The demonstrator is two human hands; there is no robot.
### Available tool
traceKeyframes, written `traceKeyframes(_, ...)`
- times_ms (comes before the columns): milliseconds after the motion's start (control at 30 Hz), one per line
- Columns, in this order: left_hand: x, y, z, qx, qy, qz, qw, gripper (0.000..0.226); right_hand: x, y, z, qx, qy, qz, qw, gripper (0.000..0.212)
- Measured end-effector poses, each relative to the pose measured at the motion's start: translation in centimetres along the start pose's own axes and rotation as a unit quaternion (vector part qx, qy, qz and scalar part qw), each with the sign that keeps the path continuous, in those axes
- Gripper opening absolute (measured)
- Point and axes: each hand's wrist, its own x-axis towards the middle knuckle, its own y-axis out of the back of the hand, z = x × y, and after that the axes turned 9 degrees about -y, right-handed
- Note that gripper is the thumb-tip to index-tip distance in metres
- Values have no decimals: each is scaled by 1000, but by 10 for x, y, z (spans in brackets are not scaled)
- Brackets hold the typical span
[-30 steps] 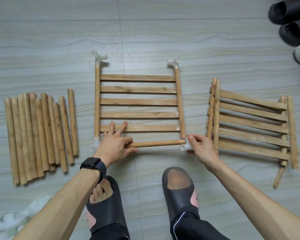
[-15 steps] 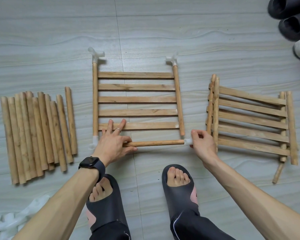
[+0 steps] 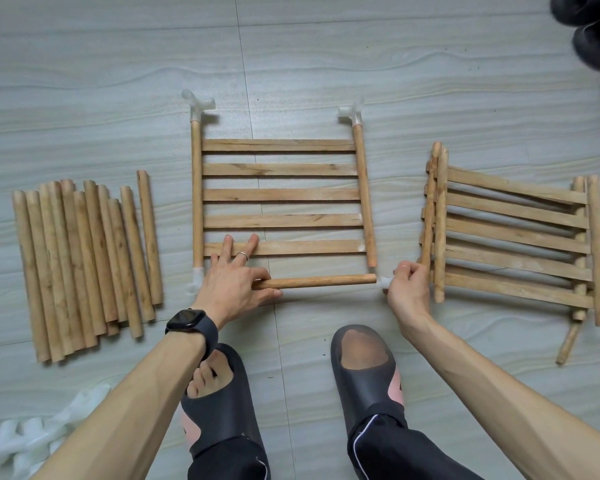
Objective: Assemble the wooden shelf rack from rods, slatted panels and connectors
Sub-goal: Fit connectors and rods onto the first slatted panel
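Observation:
A slatted panel (image 3: pixel 281 195) lies flat on the floor in the middle, with white connectors at its far left (image 3: pixel 199 106), far right (image 3: pixel 351 116) and near left (image 3: pixel 196 279) corners. A loose rod (image 3: pixel 321 281) lies crosswise along the panel's near edge. My left hand (image 3: pixel 234 282) grips the rod's left part between thumb and index finger, the other fingers stretched over the nearest slat. My right hand (image 3: pixel 407 287) pinches a white connector (image 3: pixel 384 282) just off the rod's right end, a small gap between them.
A row of loose rods (image 3: pixel 84 261) lies on the left. Stacked slatted panels (image 3: pixel 513 233) lie on the right. White connectors (image 3: pixel 45 434) are heaped at the bottom left. My two feet in dark slippers (image 3: pixel 364 372) stand below the panel; other shoes (image 3: pixel 593 32) sit top right.
The right hand drew the white connector slightly away from the rod's right end and the panel's near right corner. The left hand keeps its hold on the rod.

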Motion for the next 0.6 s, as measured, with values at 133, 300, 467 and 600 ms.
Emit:
traceKeyframes(133, 0, 0, 1, 16, 0, 0, 1000, 55, 0, 2, -6, -11, 28, -29, 999, 20)
traceKeyframes(300, -2, -2, 2, 22, 1, 0, 1000, 55, -6, -3, -9, -74, 107, -63, 989, 14)
traceKeyframes(467, 0, -3, 1, 12, 5, 1, 1000, 60, -3, -7, -5, -43, 51, -72, 995, 15)
traceKeyframes(600, -1, -4, 2, 3, 5, 7, 1000, 61, -2, -10, -5, 109, -102, -128, 980, 19)
